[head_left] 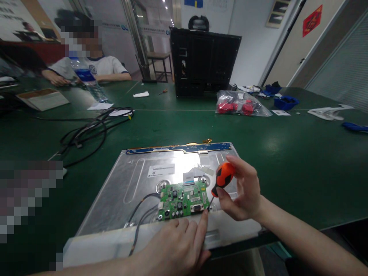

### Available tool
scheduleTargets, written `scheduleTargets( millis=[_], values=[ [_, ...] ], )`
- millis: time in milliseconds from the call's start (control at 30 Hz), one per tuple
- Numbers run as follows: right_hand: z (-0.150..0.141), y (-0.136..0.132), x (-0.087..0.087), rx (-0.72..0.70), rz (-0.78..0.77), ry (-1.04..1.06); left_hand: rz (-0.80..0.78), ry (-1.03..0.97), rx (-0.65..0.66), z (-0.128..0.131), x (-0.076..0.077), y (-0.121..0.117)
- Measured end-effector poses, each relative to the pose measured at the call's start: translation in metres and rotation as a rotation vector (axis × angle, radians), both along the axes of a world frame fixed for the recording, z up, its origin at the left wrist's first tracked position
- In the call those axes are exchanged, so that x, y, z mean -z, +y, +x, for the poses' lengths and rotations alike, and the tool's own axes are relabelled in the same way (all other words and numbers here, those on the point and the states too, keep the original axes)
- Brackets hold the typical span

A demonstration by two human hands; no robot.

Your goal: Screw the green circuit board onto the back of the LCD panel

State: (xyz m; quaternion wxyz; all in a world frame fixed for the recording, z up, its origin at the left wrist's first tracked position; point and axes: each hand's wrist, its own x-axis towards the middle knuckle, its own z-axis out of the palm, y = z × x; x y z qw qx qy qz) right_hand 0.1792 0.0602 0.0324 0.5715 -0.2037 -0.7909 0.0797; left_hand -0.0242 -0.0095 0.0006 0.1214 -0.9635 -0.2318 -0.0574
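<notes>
A screwdriver (223,178) with a stubby orange and black handle is in my right hand (244,188), held between thumb and fingers. Its thin shaft slants down to the lower right corner of a green circuit board (184,199). My left hand (178,241) lies along the board's front edge, its index finger stretched toward the screwdriver's tip; I see nothing held in it. The board sits on a silver metal panel (115,195) with a blue circuit strip (178,148) along its far edge. Black cables (140,207) run from the board's left side.
Behind the panel, a black display housing (205,63) stands upright. Beside it is a clear bag with red parts (241,104). A cable bundle (94,126) and a water bottle (90,82) are at the left. Across the green table (301,165), a person (106,67) sits.
</notes>
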Motion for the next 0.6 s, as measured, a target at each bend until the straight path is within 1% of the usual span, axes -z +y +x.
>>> scheduleTargets(
  millis=[133, 267, 400, 600],
  values=[
    [0.001, 0.000, 0.005, -0.052, -0.036, 0.036, -0.007, -0.011, 0.002, 0.000, 0.000, 0.001],
    [0.000, 0.001, 0.003, -0.080, -0.036, 0.034, -0.004, 0.007, 0.004, -0.001, 0.002, 0.001],
    [-0.001, 0.003, -0.001, -0.066, 0.009, 0.011, -0.003, 0.007, 0.003, -0.001, 0.002, 0.000],
    [-0.002, 0.001, -0.006, 0.015, 0.034, -0.046, -0.007, -0.018, -0.006, -0.001, 0.002, 0.000]
  ],
)
